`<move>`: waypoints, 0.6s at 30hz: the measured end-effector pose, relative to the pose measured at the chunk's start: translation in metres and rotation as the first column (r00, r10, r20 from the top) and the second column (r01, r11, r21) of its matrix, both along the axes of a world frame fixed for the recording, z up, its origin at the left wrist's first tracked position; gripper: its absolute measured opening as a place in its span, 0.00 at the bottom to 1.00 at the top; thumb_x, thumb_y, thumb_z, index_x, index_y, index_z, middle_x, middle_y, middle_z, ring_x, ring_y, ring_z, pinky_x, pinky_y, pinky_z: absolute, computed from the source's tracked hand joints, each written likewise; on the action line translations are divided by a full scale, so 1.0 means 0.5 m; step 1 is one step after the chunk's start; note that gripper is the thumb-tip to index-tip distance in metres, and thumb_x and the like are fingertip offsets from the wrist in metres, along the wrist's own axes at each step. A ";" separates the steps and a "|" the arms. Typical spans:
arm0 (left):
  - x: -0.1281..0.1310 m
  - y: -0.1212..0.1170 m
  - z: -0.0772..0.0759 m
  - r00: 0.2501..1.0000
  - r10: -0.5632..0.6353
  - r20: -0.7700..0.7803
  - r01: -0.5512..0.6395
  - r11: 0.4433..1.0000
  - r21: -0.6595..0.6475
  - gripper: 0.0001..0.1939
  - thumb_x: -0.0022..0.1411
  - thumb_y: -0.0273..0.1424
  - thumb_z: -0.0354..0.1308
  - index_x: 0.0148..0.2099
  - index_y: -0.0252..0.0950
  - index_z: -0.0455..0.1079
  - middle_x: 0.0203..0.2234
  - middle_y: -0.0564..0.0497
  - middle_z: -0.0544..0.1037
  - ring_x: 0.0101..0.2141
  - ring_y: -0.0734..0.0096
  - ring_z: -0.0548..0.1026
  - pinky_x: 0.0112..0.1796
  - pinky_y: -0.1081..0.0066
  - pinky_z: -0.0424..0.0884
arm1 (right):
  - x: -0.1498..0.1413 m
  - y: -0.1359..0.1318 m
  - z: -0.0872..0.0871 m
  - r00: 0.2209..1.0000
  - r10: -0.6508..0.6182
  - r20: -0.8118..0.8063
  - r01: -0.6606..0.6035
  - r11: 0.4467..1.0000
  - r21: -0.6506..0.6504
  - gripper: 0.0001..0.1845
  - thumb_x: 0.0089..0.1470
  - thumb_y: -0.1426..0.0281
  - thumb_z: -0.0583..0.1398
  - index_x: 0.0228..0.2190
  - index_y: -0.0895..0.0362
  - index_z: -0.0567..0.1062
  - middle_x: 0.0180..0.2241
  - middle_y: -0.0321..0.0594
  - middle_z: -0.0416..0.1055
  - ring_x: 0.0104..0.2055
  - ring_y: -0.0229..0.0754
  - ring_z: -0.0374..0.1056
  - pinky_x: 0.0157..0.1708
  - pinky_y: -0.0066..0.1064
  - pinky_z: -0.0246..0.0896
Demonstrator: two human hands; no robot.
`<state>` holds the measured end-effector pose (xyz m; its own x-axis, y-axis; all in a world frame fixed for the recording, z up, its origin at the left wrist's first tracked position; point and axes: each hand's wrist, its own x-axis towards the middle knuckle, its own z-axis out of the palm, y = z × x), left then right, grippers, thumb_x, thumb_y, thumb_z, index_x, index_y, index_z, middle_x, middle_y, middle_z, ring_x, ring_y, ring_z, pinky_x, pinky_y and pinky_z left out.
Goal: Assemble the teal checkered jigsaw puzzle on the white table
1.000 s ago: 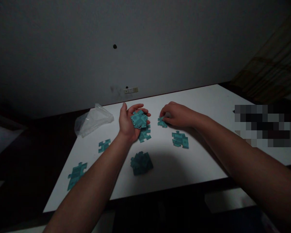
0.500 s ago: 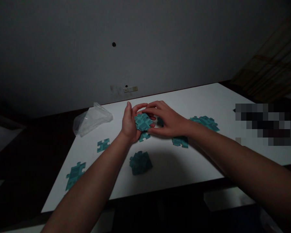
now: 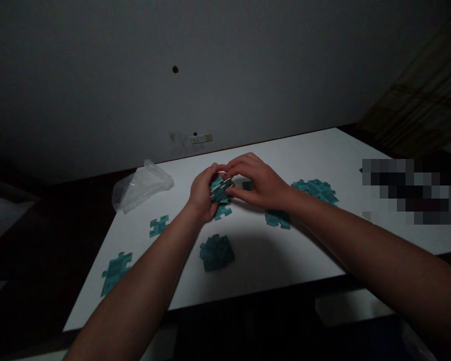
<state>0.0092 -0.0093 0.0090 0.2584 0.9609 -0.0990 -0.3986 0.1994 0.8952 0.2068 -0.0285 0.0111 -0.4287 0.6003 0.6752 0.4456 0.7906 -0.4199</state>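
My left hand is cupped around a stack of teal jigsaw puzzle pieces above the middle of the table. On the stack's right side, my right hand pinches the edge of a tilted puzzle piece between thumb and fingers. Below my left hand, one more puzzle piece lies on the white table. A pile of puzzle pieces sits nearer to me, between my forearms. Under my right wrist, other pieces are partly hidden.
Single teal pieces and a joined group lie at the left of the white table. A larger spread of pieces is at the right. A clear plastic bag rests on the back left corner.
The pieces in my left hand have gone from facing up to a tilted stack. My left thumb has folded in over them, and my right thumb and fingers have closed on a piece's edge.
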 end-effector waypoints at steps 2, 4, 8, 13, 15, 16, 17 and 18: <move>0.000 -0.003 -0.001 1.000 -0.010 -0.015 0.010 1.000 0.017 0.20 0.71 0.50 0.71 0.44 0.37 0.81 0.33 0.51 0.82 0.25 0.70 0.78 0.25 0.70 0.76 | 0.000 0.000 0.003 1.000 -0.027 -0.012 0.026 0.996 -0.082 0.11 0.66 0.61 0.74 0.48 0.48 0.86 0.52 0.46 0.87 0.56 0.59 0.78 0.62 0.52 0.69; 0.000 -0.005 -0.002 0.999 -0.013 -0.034 0.013 1.000 0.016 0.20 0.72 0.50 0.71 0.44 0.38 0.80 0.35 0.49 0.83 0.24 0.70 0.78 0.24 0.69 0.76 | -0.001 -0.002 0.005 0.997 -0.068 -0.045 0.059 0.982 -0.180 0.10 0.65 0.62 0.73 0.47 0.49 0.87 0.47 0.43 0.87 0.51 0.55 0.79 0.57 0.48 0.72; 0.000 -0.005 0.000 0.998 -0.048 -0.033 0.047 0.999 -0.007 0.21 0.74 0.53 0.69 0.44 0.38 0.79 0.34 0.48 0.85 0.23 0.70 0.77 0.23 0.69 0.76 | -0.004 -0.004 0.009 0.977 -0.145 -0.159 0.093 0.951 -0.296 0.10 0.64 0.61 0.73 0.45 0.51 0.89 0.43 0.41 0.88 0.44 0.50 0.81 0.51 0.42 0.76; 0.001 -0.003 0.006 0.999 -0.032 -0.023 0.032 0.999 -0.031 0.26 0.75 0.58 0.67 0.44 0.39 0.78 0.31 0.48 0.83 0.24 0.68 0.78 0.22 0.70 0.73 | -0.003 -0.001 0.009 0.941 -0.221 -0.256 0.117 0.923 -0.366 0.15 0.61 0.58 0.75 0.47 0.51 0.92 0.47 0.44 0.91 0.46 0.52 0.84 0.51 0.43 0.81; 0.001 -0.004 0.011 0.999 -0.034 -0.015 0.034 0.999 -0.022 0.25 0.75 0.57 0.68 0.45 0.39 0.79 0.32 0.47 0.83 0.26 0.67 0.80 0.22 0.71 0.72 | -0.003 -0.001 0.011 0.933 -0.241 -0.267 0.127 0.916 -0.380 0.16 0.61 0.58 0.75 0.47 0.51 0.92 0.47 0.44 0.91 0.47 0.53 0.85 0.51 0.43 0.82; 0.001 -0.005 0.013 0.999 -0.042 -0.011 0.041 0.999 -0.015 0.24 0.75 0.56 0.68 0.46 0.38 0.80 0.33 0.47 0.84 0.27 0.66 0.80 0.22 0.71 0.71 | -0.003 -0.002 0.011 0.931 -0.246 -0.268 0.134 0.916 -0.378 0.15 0.62 0.58 0.75 0.47 0.51 0.93 0.47 0.44 0.91 0.48 0.53 0.85 0.51 0.43 0.82; 0.001 -0.005 0.015 0.999 -0.052 -0.004 0.052 0.999 -0.009 0.23 0.75 0.55 0.68 0.47 0.38 0.81 0.34 0.46 0.84 0.28 0.65 0.80 0.22 0.71 0.71 | -0.003 -0.003 0.012 0.930 -0.251 -0.268 0.142 0.918 -0.369 0.14 0.62 0.58 0.75 0.47 0.50 0.93 0.48 0.44 0.91 0.48 0.53 0.85 0.51 0.43 0.83; 0.000 -0.006 0.017 0.998 -0.063 0.004 0.063 0.998 -0.005 0.22 0.75 0.53 0.68 0.48 0.38 0.82 0.34 0.46 0.84 0.29 0.65 0.81 0.22 0.71 0.70 | -0.004 -0.003 0.013 0.929 -0.254 -0.269 0.150 0.923 -0.355 0.13 0.63 0.59 0.75 0.46 0.49 0.93 0.48 0.44 0.90 0.48 0.53 0.85 0.51 0.43 0.83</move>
